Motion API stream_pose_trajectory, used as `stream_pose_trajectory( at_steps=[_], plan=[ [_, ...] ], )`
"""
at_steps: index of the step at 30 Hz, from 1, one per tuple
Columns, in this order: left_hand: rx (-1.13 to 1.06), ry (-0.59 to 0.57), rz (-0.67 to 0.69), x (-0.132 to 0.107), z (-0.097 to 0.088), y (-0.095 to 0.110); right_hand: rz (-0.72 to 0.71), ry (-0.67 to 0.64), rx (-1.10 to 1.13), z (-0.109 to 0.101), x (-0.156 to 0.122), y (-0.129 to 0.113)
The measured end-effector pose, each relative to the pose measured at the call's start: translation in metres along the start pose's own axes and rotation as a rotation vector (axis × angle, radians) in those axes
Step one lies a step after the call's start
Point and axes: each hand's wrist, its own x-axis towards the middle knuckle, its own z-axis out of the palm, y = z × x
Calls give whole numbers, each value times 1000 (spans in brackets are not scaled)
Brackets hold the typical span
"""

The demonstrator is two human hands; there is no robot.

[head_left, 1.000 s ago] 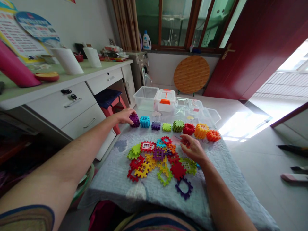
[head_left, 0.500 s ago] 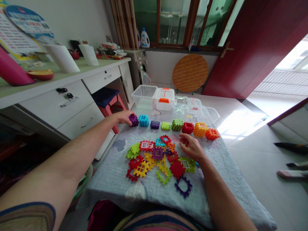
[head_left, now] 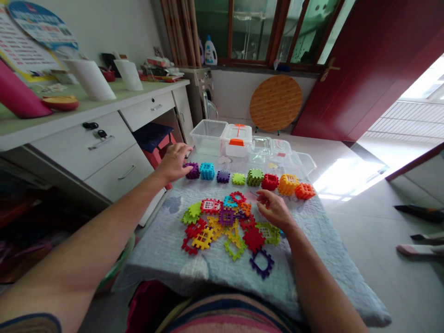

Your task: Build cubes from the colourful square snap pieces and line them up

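Note:
My left hand [head_left: 176,162] is open, its fingers apart, just beside the stack of purple building tiles [head_left: 193,170] at the left end of a row. Along that row stand a light-blue stack [head_left: 207,171], a dark-blue stack [head_left: 223,176], lime tiles [head_left: 238,179], a green stack [head_left: 255,177], a red stack [head_left: 269,181], a yellow stack [head_left: 287,184] and an orange stack [head_left: 305,190]. My right hand [head_left: 273,208] hovers with loosely curled fingers beside a loose pile holding a red tile [head_left: 254,238], a purple tile [head_left: 226,216] and a dark-blue frame [head_left: 262,263].
Behind the row on the cloth-covered table [head_left: 163,259] are an open clear bin [head_left: 208,137], a lidded box with orange latches [head_left: 237,140] and clear containers [head_left: 261,149]. On the left stands a white desk [head_left: 138,108] with a stool [head_left: 154,138] under it.
My left hand has let go of the purple stack and lifted up and left, its fingers opening. My right hand has barely moved.

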Motion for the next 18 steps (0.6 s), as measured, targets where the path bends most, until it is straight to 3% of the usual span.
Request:
stream_pose_trajectory(
  at_steps=[2,5,8,13,18],
  plan=[
    [-92,47,82,-23,-7,32,-2,-7,-9,0,0,-1],
    [-226,-179,272,-56,-4,80,-5,-15,-19,0,0,-2],
    [-262,-344,412,-80,12,113,-5,-30,-6,1,0,-3],
    [-197,-403,446,-91,37,132,-25,-80,19,3,-2,-9],
    [-237,-380,418,-92,40,132,-131,-195,-36,6,-5,-21]
  ],
)
